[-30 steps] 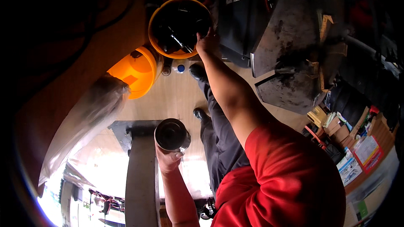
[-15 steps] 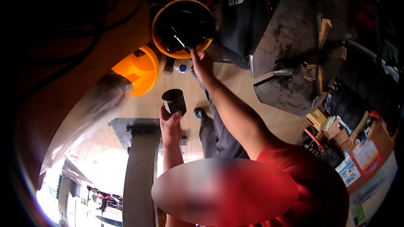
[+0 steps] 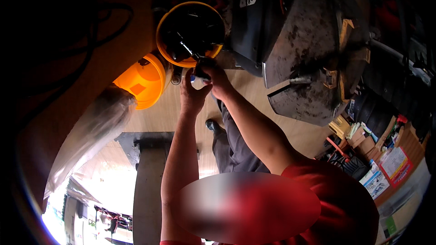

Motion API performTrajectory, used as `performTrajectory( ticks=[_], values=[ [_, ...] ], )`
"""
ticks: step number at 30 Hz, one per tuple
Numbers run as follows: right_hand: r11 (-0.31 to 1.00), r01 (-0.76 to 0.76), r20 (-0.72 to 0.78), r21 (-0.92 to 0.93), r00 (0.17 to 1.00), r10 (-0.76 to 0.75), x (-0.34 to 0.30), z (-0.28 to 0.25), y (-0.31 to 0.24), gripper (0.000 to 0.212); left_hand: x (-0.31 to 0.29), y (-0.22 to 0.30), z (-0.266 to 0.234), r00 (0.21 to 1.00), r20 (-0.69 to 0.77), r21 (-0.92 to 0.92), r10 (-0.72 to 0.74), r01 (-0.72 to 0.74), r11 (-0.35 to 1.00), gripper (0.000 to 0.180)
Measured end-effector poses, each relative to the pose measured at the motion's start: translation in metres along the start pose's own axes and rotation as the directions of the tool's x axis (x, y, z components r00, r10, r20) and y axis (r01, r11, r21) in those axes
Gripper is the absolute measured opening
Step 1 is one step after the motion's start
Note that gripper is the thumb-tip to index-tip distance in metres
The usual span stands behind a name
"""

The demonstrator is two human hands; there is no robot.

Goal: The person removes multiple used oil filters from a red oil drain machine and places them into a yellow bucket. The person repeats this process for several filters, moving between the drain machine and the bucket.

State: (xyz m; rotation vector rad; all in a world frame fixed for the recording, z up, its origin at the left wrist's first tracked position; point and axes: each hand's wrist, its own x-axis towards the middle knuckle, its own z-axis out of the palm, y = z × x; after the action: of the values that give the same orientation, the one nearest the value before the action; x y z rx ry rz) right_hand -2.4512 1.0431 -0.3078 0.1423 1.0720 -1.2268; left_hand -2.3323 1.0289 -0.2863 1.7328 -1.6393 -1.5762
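One round yellow-rimmed bucket (image 3: 215,51) stands ahead of the person, its interior dark; a slim silver metal rod (image 3: 185,45) slants inside. One orange plastic bucket (image 3: 144,84) is at left, near crumpled clear plastic sheeting (image 3: 97,118). Scuffed grey metal panels (image 3: 304,59) occupy the right side. A blue bottle cap (image 3: 193,78) shows partly behind the left hand (image 3: 194,93). Right hand (image 3: 217,78): closed around a dark object (image 3: 200,69) at the near rim. Left hand: thumb and fingers curved; I cannot tell whether they clasp it. The rod's long axis runs upper left to lower right, toward the hands; the object's axis is obscured.
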Motion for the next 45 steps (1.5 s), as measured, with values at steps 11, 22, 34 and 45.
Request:
performTrajectory(
  ticks=[11, 22, 34, 45],
  values=[
    [0.789, -0.198, -0.635, -0.581, 0.717, -0.287, 0.101, -0.047, 0.040, 0.070, -0.133, -0.117, -0.063, 0.849, -0.043, 0.092, -0.527, 0.529, 0.844, 0.078],
    [0.062, -0.426, -0.400, -0.903, 0.778, -0.485, 0.123, -0.053, 0.031, 0.060, -0.249, -0.163, -0.022, 0.807, -0.016, 0.077, -0.591, 0.590, 0.804, 0.078],
    [0.031, -0.199, -0.199, -0.979, 0.936, -0.289, -0.007, -0.029, 0.070, 0.052, -0.244, -0.060, -0.014, 0.870, -0.248, -0.107, -0.425, 0.411, 0.905, 0.066],
    [-0.001, 0.480, 0.470, -0.877, 0.859, 0.205, -0.108, -0.048, 0.055, 0.027, -0.514, -0.106, 0.088, 0.579, -0.530, -0.424, -0.620, 0.453, 0.785, 0.059]
  ],
)
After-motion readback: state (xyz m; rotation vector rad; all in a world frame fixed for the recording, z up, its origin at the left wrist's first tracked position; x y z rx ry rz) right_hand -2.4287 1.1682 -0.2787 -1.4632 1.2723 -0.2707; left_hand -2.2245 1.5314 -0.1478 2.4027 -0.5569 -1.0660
